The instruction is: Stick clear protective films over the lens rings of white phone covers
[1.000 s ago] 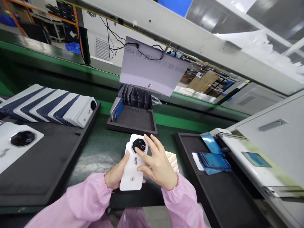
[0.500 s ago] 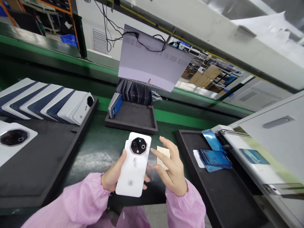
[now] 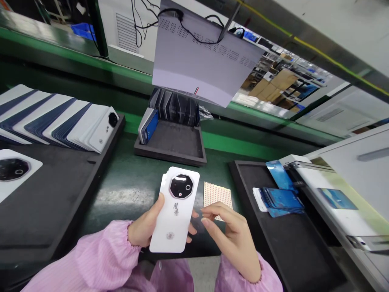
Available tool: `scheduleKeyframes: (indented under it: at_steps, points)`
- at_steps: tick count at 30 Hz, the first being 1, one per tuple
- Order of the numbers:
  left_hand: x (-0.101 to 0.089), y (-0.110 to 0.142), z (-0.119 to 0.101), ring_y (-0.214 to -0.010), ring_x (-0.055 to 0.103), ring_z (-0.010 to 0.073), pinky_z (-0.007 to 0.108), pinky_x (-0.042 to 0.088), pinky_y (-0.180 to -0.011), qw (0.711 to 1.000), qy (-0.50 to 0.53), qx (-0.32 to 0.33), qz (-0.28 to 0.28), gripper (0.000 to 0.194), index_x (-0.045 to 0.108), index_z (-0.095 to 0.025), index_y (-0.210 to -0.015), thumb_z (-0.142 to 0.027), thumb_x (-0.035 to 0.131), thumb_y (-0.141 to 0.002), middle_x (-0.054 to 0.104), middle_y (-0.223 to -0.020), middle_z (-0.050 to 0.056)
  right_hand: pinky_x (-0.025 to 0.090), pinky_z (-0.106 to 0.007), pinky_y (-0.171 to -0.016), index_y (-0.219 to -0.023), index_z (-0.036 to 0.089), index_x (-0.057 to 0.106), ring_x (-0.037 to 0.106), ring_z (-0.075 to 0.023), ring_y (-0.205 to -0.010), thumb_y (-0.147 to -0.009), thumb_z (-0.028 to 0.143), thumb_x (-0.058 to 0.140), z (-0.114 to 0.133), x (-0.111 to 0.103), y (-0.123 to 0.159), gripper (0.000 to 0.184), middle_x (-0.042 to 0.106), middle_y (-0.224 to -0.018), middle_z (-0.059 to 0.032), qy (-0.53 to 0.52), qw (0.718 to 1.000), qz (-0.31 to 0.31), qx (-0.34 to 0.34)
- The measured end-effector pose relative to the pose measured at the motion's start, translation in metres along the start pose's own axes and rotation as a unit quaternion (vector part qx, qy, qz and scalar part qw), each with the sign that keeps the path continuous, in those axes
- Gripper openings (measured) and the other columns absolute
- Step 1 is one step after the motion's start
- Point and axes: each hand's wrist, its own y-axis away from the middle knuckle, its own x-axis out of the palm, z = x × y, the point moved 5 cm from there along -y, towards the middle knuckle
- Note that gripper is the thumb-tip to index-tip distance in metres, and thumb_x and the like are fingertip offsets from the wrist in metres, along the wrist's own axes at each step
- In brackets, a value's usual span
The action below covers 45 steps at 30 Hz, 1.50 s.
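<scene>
My left hand [image 3: 147,222] grips a white phone back cover [image 3: 173,221] from the left side, thumb on its edge and fingertips showing past its right edge. A black octagonal camera area fills its top, with a small pink dot on it; dark characters and a round mark sit lower. Another white edge peeks out behind it at the upper left. My right hand [image 3: 232,235] is right of the cover, thumb and fingertips brought close in a pinch. Anything between them is too small to make out. Behind this hand lies a cream sheet of small red dots [image 3: 217,194], partly covered.
On the left, a black tray [image 3: 45,182] carries rows of white covers [image 3: 88,127]. A smaller black tray [image 3: 176,150] stands at the back, under a white panel [image 3: 200,56]. Blue phone-shaped pieces [image 3: 282,198] lie in the right tray [image 3: 300,239].
My right hand has moved right and down from beside the cover, its spread fingers now drawn together. A cyan dot seen earlier on the camera area is not visible now. My left hand keeps its hold.
</scene>
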Motion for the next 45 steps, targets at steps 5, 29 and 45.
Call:
scheduleKeyframes:
  at_steps: [5, 29, 45]
  points:
    - [-0.001, 0.000, -0.001, -0.082, 0.065, 0.0269, 0.038, 0.047, -0.077, 1.000, -0.008, 0.000, -0.011, 0.087, 0.059, -0.007, -0.112, -0.078, 0.030, -0.071, 0.069, -0.091, 0.016, 0.048, -0.027, -0.055, -0.079, 0.019, 0.063, 0.058, -0.0148, -0.063, -0.084, 0.019, 0.052, -0.004, 0.003, 0.000, 0.012, 0.062, -0.070, -0.0027, 0.014, 0.999, 0.024, 0.015]
    - [-0.010, -0.005, -0.013, -0.074, 0.063, 0.0241, 0.041, 0.044, -0.075, 0.996, 0.066, 0.037, -0.038, 0.090, 0.059, 0.000, -0.108, -0.076, 0.021, -0.076, 0.068, -0.080, 0.017, 0.047, -0.025, -0.058, -0.084, 0.018, 0.069, 0.057, -0.0112, -0.062, -0.075, 0.024, 0.064, -0.004, -0.030, -0.090, 0.013, 0.066, -0.075, -0.0023, -0.164, 0.985, 0.051, 0.021]
    - [-0.016, -0.005, -0.007, -0.071, 0.066, 0.0285, 0.042, 0.043, -0.074, 0.998, 0.023, 0.012, -0.057, 0.093, 0.059, 0.000, -0.107, -0.078, 0.023, -0.073, 0.068, -0.082, 0.018, 0.046, -0.024, -0.061, -0.073, 0.015, 0.066, 0.057, -0.0115, -0.063, -0.073, 0.018, 0.058, 0.011, 0.019, -0.119, 0.008, 0.064, -0.069, -0.0005, -0.137, 0.976, 0.168, -0.021]
